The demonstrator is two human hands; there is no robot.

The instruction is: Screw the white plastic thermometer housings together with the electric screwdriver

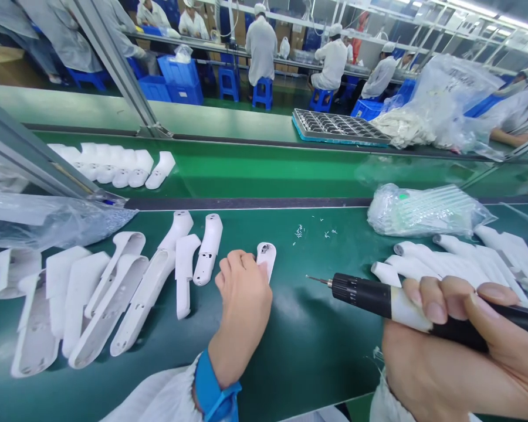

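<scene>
My left hand is closed round a white plastic housing on the green bench; only its rounded end with a small hole shows past my fingers. My right hand grips a black electric screwdriver with a pale band, its thin bit pointing left toward the housing, apart from it. Left of my left hand lie a white housing and several white shell halves, some with the hollow side up. Tiny screws are scattered beyond my hands.
Assembled white housings lie at the right, with a plastic bag of pale sticks behind them. A bubble-wrap bag is at the left. More housings stand on the green belt. A metal-gridded tray rests on the far ledge. Co-workers sit beyond.
</scene>
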